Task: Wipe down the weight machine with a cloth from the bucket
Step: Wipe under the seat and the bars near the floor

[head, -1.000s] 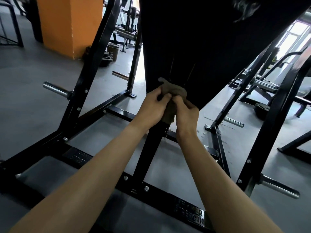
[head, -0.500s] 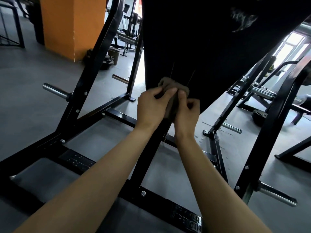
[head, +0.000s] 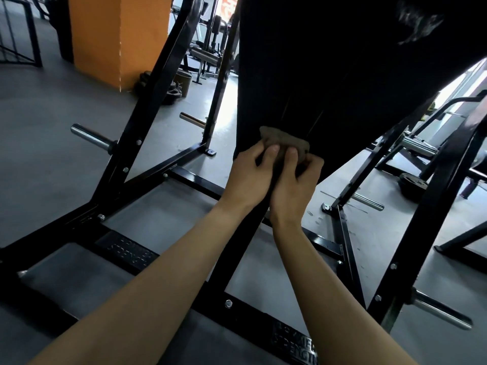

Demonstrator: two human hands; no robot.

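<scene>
Currently wiping: left hand (head: 250, 177) and right hand (head: 295, 188) pinching the cloth (head: 284, 142) in curled fingers (head: 272, 151) against the black pad's (head: 329, 75) lower edge on the weight machine (head: 147, 114); next, likely sliding it along under firm pressure.

Grey floor (head: 39, 127), an orange pillar (head: 118, 35) (chipped edge), and seemingly a bright window (head: 469, 83) at right.

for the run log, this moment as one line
wipe | left hand grips cloth | right hand grips cloth | cloth against black panel
</scene>
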